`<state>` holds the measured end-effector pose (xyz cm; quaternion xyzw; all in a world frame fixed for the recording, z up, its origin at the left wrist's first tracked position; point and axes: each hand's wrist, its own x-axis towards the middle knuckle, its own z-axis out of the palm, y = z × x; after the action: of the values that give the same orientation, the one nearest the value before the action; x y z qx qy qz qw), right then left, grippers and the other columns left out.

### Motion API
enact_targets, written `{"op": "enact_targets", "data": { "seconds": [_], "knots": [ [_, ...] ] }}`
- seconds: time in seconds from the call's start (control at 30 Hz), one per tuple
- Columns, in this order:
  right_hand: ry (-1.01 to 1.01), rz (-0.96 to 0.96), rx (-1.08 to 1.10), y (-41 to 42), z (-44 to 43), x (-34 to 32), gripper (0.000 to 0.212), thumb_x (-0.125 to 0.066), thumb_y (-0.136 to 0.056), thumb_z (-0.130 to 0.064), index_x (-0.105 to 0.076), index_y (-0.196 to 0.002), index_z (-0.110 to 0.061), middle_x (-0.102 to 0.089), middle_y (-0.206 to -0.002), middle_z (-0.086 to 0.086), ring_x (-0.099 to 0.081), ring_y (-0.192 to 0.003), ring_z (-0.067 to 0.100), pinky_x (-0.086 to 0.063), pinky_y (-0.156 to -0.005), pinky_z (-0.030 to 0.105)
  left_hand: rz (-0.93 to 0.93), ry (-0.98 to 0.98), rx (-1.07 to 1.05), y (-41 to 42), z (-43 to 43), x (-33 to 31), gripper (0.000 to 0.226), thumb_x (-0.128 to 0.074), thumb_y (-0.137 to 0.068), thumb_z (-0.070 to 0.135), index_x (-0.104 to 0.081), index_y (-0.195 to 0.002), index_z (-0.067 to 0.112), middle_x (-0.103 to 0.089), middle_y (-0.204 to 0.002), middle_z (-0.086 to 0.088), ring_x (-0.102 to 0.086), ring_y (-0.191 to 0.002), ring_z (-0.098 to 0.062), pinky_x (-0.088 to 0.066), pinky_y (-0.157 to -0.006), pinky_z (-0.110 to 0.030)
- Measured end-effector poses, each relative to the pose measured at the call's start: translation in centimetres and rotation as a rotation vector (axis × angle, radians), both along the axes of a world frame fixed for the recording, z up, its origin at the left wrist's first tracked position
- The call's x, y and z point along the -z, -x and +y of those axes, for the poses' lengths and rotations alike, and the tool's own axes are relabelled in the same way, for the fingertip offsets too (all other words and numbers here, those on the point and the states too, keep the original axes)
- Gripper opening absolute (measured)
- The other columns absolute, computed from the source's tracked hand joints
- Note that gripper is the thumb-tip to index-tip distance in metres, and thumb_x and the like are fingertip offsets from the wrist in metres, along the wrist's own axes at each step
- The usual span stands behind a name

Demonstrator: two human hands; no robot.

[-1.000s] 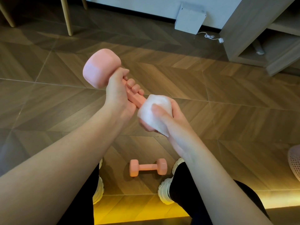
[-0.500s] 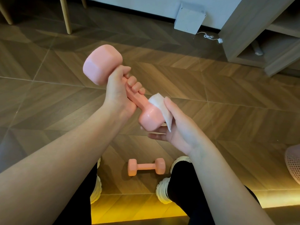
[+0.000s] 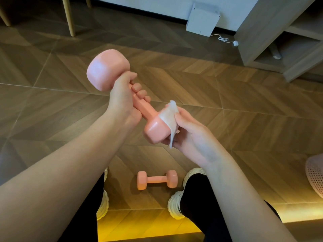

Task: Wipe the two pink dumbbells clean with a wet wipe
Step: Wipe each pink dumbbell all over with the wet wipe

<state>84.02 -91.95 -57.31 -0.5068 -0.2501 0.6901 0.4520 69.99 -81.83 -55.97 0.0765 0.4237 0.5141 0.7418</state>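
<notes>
Wooden floor below; left hand clenches the raised dumbbell by its bar, solid-looking, probably weighty. Right hand presses the soft wipe on its end; second dumbbell lies at six o'clock.

Black trousers, chunky white shoes

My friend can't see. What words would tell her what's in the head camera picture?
A person's left hand holds a pink dumbbell up by its handle while the right hand presses a white wipe against its lower end. A second dumbbell lies on the wooden floor between the person's shoes.
</notes>
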Motion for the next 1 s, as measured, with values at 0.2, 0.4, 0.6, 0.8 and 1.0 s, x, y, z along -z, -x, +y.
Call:
{"op": "enact_targets", "data": {
  "seconds": [0.2,0.4,0.6,0.8,1.0],
  "knots": [
    [0.166,-0.049,0.135,1.0,0.3,0.8,0.033,-0.056,-0.096,-0.044,-0.066,-0.118,-0.021,-0.069,-0.108,0.007,-0.064,-0.101,0.026,-0.054,-0.090,0.045,0.016,-0.090,0.078,-0.5,-0.5,-0.2,0.032,-0.053,-0.089,0.014,-0.035,-0.063,0.020,-0.029,-0.047,0.006,-0.030,-0.039,-0.012,-0.034,-0.042,-0.021],
    [-0.081,-0.573,0.281,0.8,-0.4,0.8,0.034,-0.067,-0.082,-0.051,-0.060,-0.114,-0.043,-0.058,-0.125,-0.014,-0.055,-0.119,0.006,-0.051,-0.093,0.035,0.049,-0.146,0.127,-0.7,-0.6,-0.2,0.032,-0.052,-0.089,0.013,-0.038,-0.062,0.020,-0.030,-0.046,0.005,-0.031,-0.040,-0.012,-0.034,-0.042,-0.023],
    [-0.631,-0.887,0.159,0.0,-1.5,0.3,0.023,-0.054,-0.096,-0.006,-0.073,-0.107,-0.012,-0.070,-0.111,-0.007,-0.063,-0.111,0.013,-0.054,-0.089,0.033,0.028,-0.107,0.106,-0.2,-0.2,-0.5,0.033,-0.051,-0.090,0.013,-0.035,-0.063,0.021,-0.028,-0.046,0.006,-0.029,-0.039,-0.011,-0.033,-0.041,-0.022],
    [-0.589,-0.937,-0.214,-1.0,-2.8,0.1,0.067,-0.053,-0.086,0.006,-0.045,-0.147,-0.019,-0.051,-0.135,-0.031,-0.048,-0.122,-0.013,-0.033,-0.103,0.007,0.004,-0.074,0.087,0.8,0.3,-0.5,0.033,-0.051,-0.090,0.014,-0.034,-0.063,0.021,-0.028,-0.047,0.006,-0.028,-0.039,-0.011,-0.033,-0.042,-0.021],
    [-0.643,-0.933,-0.210,-0.3,-2.9,0.6,0.069,-0.054,-0.086,0.010,-0.037,-0.151,-0.011,-0.043,-0.151,-0.012,-0.039,-0.138,-0.002,-0.029,-0.110,0.011,0.032,-0.089,0.050,1.0,0.6,-0.4,0.031,-0.051,-0.090,0.013,-0.034,-0.065,0.021,-0.028,-0.048,0.006,-0.027,-0.040,-0.012,-0.032,-0.042,-0.022]
  ]
}}
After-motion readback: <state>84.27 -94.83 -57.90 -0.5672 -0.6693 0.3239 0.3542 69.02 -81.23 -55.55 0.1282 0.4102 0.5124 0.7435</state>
